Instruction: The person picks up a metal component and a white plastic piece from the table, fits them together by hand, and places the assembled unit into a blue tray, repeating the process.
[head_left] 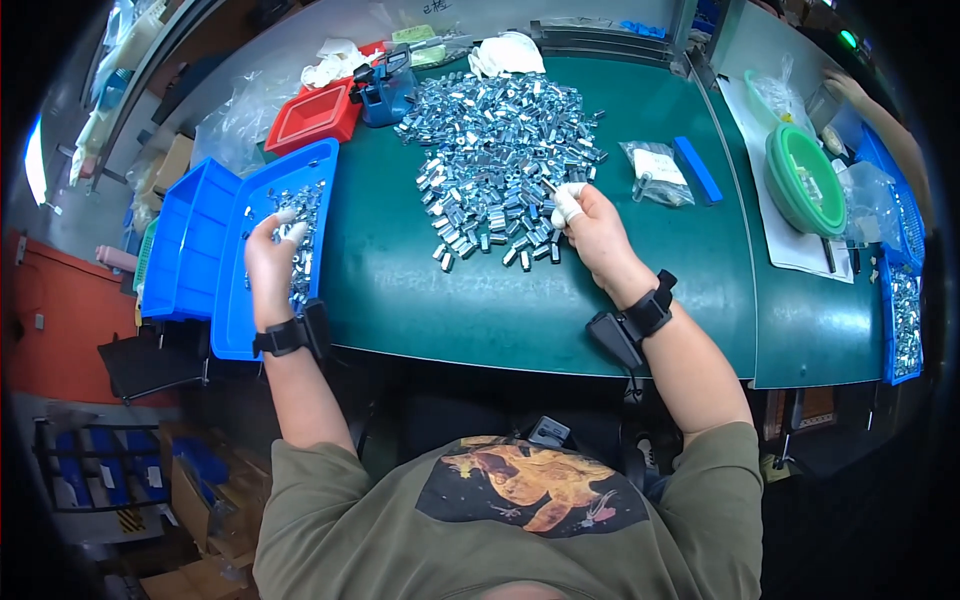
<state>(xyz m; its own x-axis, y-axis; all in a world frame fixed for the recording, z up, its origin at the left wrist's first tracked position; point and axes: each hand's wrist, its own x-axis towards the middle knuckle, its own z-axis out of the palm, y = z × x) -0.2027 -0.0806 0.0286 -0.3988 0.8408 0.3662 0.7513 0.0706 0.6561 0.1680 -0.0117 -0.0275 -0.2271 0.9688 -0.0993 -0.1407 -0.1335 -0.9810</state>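
A big heap of small silvery metal sleeves is spread over the green tabletop. At the heap's right edge my right hand, white finger covers on its tips, is closed in a pinch. A small thin metal piece sticks out from its fingertips; its exact kind is too small to tell. My left hand hangs over a shallow blue tray, its covered thumb and forefinger apart, with nothing visible between them. Loose small metal parts lie in that tray beside the hand.
Left of the tray stands a deeper blue bin. Behind are a red tray and a blue tool. To the right lie a bagged packet and a blue bar. Another person's arm reaches in near green bowls.
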